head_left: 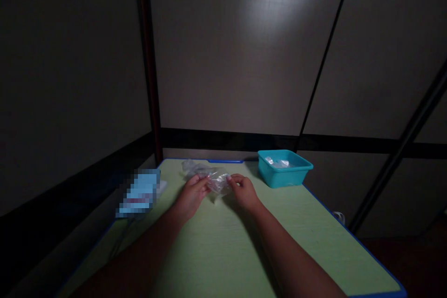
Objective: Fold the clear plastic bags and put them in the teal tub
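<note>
A clear plastic bag (219, 182) is stretched between my two hands, a little above the far half of the table. My left hand (194, 193) pinches its left side between thumb and fingers. On the right side, my right hand (242, 190) grips the bag with thumb and bent fingers. Behind my left hand lies more crumpled clear plastic (192, 165); whether it is part of the same bag I cannot tell. The picture is dim, and anything inside the bag cannot be made out.
A turquoise plastic basket (284, 178) with clear plastic in it stands at the table's back right. A blurred-out light blue object (139, 193) with a cable is at the left edge. The green tabletop (209, 251) has a blue rim; panelled walls stand behind and left.
</note>
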A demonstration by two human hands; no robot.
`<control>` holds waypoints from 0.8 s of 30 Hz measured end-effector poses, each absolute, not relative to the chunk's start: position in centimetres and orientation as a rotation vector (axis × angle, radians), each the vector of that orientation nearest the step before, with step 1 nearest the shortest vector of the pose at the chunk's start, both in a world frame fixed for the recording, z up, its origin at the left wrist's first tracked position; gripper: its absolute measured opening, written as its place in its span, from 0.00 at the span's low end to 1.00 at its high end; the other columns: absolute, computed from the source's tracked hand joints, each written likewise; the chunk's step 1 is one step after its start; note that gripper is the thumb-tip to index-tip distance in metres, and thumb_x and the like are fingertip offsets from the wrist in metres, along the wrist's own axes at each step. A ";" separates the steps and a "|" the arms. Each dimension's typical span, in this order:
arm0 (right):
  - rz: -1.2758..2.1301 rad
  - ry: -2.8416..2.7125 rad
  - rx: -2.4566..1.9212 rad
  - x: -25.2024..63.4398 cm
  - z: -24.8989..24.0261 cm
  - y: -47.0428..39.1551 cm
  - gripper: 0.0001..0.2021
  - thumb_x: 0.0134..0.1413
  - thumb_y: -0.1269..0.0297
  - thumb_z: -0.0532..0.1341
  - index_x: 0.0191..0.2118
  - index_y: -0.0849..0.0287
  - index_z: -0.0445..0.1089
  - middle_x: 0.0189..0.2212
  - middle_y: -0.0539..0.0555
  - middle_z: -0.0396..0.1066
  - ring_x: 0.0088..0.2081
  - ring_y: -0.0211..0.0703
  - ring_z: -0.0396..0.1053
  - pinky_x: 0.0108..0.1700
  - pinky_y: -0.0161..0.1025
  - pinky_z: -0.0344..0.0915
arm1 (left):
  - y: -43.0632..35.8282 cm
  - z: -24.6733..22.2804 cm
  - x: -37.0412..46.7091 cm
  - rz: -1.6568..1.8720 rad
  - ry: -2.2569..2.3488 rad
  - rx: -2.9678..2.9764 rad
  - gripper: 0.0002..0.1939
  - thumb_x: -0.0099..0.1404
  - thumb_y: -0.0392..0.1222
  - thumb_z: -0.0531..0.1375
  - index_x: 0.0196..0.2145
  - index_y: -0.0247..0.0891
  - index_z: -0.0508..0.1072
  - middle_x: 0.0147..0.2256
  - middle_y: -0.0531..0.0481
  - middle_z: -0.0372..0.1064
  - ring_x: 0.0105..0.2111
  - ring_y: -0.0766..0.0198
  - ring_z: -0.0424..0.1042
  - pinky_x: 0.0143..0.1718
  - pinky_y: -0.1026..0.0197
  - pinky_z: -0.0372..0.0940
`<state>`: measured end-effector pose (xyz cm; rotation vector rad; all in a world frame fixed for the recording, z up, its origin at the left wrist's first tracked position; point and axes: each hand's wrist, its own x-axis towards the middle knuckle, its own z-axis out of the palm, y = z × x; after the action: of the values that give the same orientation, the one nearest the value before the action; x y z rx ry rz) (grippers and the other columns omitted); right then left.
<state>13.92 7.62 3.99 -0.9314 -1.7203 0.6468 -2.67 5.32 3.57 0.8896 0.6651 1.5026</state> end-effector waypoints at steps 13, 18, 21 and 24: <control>1.093 -1.306 -0.825 13.4 3.6 7.7 0.20 0.51 0.49 0.53 0.18 0.60 0.60 0.12 0.46 0.59 0.15 0.32 0.53 0.19 0.31 0.49 | 3.9 3.1 -2.4 1.038 0.614 0.867 0.04 0.55 0.37 0.63 0.27 0.36 0.71 0.17 0.55 0.63 0.16 0.69 0.63 0.23 0.64 0.61; 1.010 -1.382 -0.860 13.4 3.6 7.6 0.21 0.49 0.48 0.55 0.16 0.59 0.57 0.11 0.44 0.54 0.15 0.31 0.49 0.19 0.31 0.45 | 4.2 3.4 -2.3 1.170 0.456 0.833 0.09 0.55 0.33 0.61 0.37 0.35 0.70 0.36 0.44 0.72 0.38 0.56 0.71 0.37 0.57 0.65; 0.929 -1.448 -0.893 13.3 3.3 7.7 0.21 0.49 0.48 0.55 0.17 0.59 0.56 0.12 0.44 0.53 0.17 0.31 0.49 0.20 0.31 0.46 | 4.3 3.6 -2.3 1.209 0.431 0.809 0.09 0.56 0.32 0.60 0.37 0.36 0.70 0.37 0.44 0.72 0.38 0.56 0.72 0.37 0.58 0.66; 0.926 -1.446 -0.907 13.0 3.1 7.8 0.21 0.49 0.48 0.54 0.18 0.59 0.56 0.13 0.44 0.53 0.17 0.31 0.49 0.20 0.31 0.46 | 4.2 3.8 -2.4 1.272 0.518 0.777 0.12 0.54 0.31 0.61 0.38 0.36 0.70 0.34 0.45 0.73 0.34 0.57 0.73 0.34 0.60 0.66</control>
<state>13.05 7.76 3.09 -0.9072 -1.4462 0.9262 -2.35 4.24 3.82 0.7773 0.5183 1.2717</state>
